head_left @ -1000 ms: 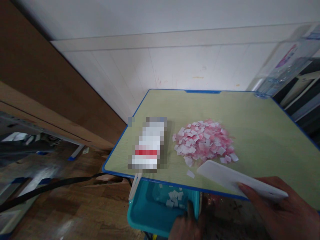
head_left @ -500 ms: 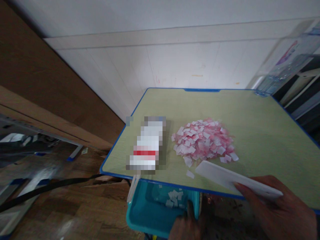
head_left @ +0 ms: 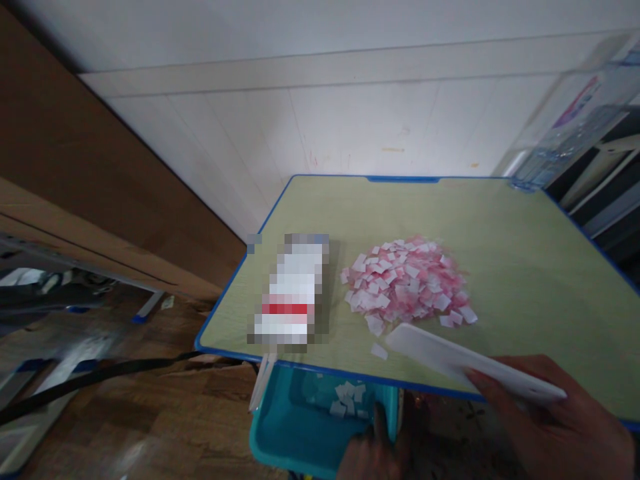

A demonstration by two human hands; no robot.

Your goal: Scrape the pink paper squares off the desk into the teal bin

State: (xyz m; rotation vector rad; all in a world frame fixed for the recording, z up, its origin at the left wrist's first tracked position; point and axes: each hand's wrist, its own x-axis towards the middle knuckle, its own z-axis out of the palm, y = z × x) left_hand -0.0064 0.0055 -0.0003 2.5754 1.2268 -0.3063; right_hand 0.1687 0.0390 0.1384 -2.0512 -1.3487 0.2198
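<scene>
My right hand [head_left: 555, 413] is closed around a long, flat white plastic strip [head_left: 450, 350]. The strip's far end is low over the table [head_left: 525, 267], just in front of a pile of small pink and white paper squares [head_left: 405, 280]. One loose square [head_left: 379, 351] lies beside that end. Below the table's front edge is a teal plastic basin [head_left: 300, 437] with several white squares [head_left: 347, 398] inside. My left hand [head_left: 373, 453] grips the basin's near right side, one finger reaching down inside; its thumb is hidden.
A pixelated phone-like object [head_left: 293, 287] lies left of the pile, a pale strap [head_left: 263, 380] hanging from it over the edge. A clear plastic bottle [head_left: 565, 140] stands at the back right corner. A white wall [head_left: 350, 127] closes off the back, a brown wooden panel [head_left: 125, 173] the left.
The view has shifted very slightly. Both hands, the strip and the pile otherwise look the same.
</scene>
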